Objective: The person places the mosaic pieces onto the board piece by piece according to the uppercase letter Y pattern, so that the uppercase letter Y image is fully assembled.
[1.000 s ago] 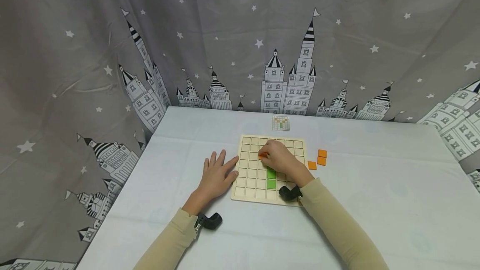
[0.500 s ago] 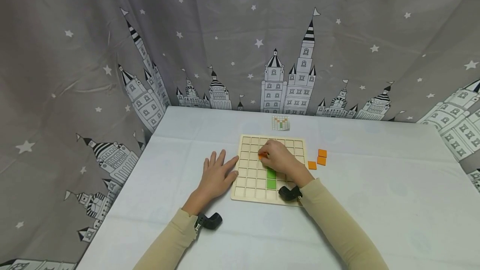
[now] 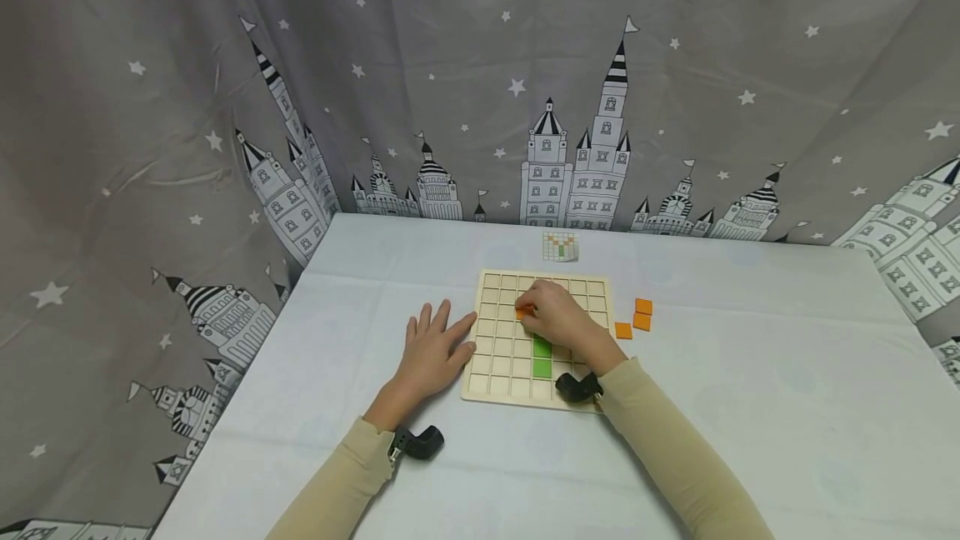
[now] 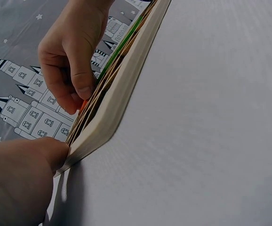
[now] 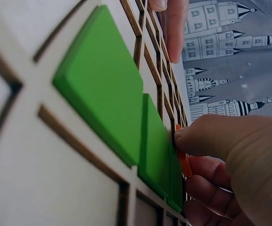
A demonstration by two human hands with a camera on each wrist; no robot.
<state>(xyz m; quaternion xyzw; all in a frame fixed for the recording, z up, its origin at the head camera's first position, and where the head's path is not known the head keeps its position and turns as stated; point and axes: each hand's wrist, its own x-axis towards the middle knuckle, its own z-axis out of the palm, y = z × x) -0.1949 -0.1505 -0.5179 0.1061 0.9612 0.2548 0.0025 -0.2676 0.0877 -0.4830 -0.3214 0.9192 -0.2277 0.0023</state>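
A pale wooden grid board lies on the white table. My right hand is over its middle, thumb and fingers pinching an orange square tile at a cell just beyond the green ones. Green square tiles sit in a column of cells below that hand; the right wrist view shows them one behind another. My left hand lies with fingers spread on the table, its index finger and thumb touching the board's left edge. In the left wrist view, the left thumb meets the board's corner.
Three loose orange tiles lie right of the board. A small pattern card with a coloured grid is behind it. A grey curtain printed with castles and stars hangs along the table's back and left.
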